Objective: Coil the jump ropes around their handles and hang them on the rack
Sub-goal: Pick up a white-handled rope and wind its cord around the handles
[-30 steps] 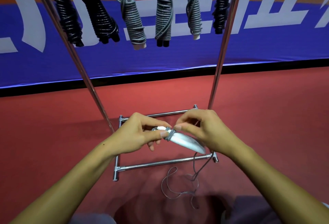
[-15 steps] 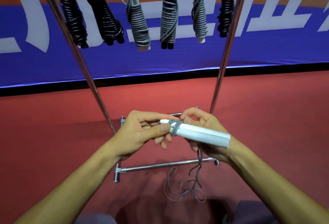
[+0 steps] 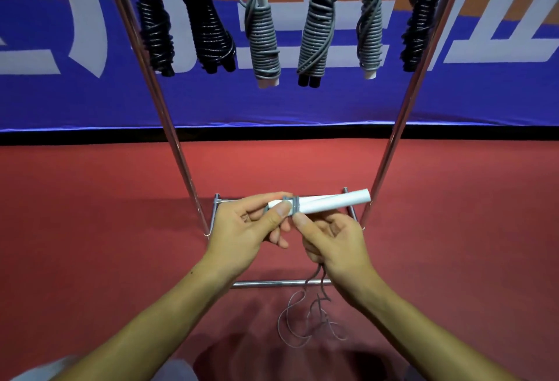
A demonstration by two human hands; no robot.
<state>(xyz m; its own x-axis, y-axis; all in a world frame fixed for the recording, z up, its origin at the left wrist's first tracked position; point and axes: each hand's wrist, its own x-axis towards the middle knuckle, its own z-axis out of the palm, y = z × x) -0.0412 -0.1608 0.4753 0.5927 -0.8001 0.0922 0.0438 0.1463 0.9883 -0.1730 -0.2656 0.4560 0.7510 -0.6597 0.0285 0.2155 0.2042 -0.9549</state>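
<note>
My left hand point(image 3: 251, 229) pinches the left end of the white jump-rope handles point(image 3: 329, 202), which lie nearly level in front of me. A few turns of grey rope point(image 3: 294, 206) circle the handles beside my left thumb. My right hand point(image 3: 329, 241) sits just under the handles, fingers curled, with the grey rope running down through it. The loose rope point(image 3: 308, 320) trails onto the red floor in loops. Above, the metal rack point(image 3: 402, 114) carries several coiled ropes, black ones point(image 3: 208, 26) and grey ones point(image 3: 263, 39).
The rack's base bars point(image 3: 272, 283) lie on the red floor point(image 3: 90, 214) right under my hands. Its two slanted poles rise on either side of me. A blue banner wall point(image 3: 90, 102) stands behind the rack.
The white handles have swung from pointing down-right to lying almost level. My right hand dropped from over the handles to below them, carrying the rope round. Both hands sit slightly higher.
</note>
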